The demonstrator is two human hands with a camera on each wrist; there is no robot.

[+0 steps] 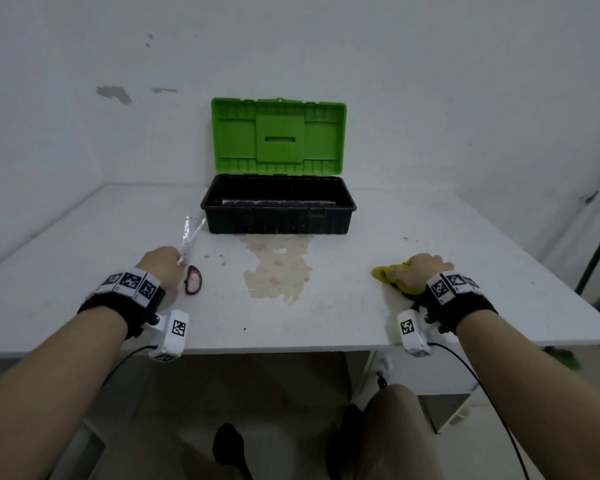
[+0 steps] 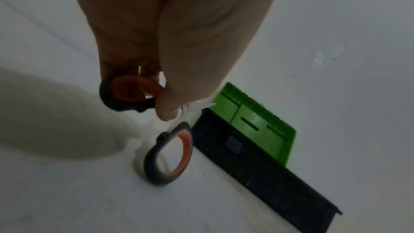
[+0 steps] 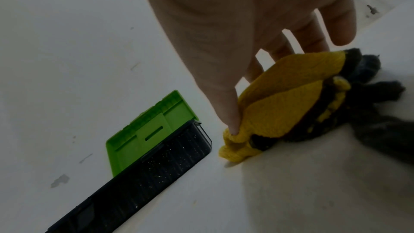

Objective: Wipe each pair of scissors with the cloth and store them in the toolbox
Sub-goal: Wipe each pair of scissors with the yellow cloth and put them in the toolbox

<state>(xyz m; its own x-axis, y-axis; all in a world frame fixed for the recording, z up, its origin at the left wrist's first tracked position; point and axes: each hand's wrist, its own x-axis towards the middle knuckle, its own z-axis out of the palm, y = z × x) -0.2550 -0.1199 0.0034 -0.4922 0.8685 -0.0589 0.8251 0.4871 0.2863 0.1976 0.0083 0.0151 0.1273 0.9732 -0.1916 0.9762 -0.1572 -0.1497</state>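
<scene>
Surface: white table (image 1: 326, 317), matte, scuffed; tan blotchy stain (image 1: 278, 268) at centre, just in front of toolbox. Pale wall w/ chipped patches behind.
Writing/labels: no readable text; only square black-and-white coded tags on both wristbands and wrist cams.
Toolbox (image 1: 278, 211): far centre of table, black ribbed plastic base, rectangular, open. Green lid (image 1: 278, 135) stands upright at rear, moulded ribs, slot in middle. Dusty specks on base walls.
Scissors (image 1: 192, 268): left of stain, nr front-left corner of toolbox. Black loop handles w/ orange-red lining, shiny metal blades pointing toward toolbox.
L hand (image 1: 163, 268): thumb and fingers curled onto scissors around the pivot/upper handle; second loop hangs free below, close to table.
Cloth (image 1: 394, 275): right side of table, well apart from scissors. Bunched knit, yellow w/ dark grey/black parts.
R hand (image 1: 421, 271): on top of cloth, thumb pressed into yellow fold, fingers spread over it, partly bent; holding it vs table.
</scene>
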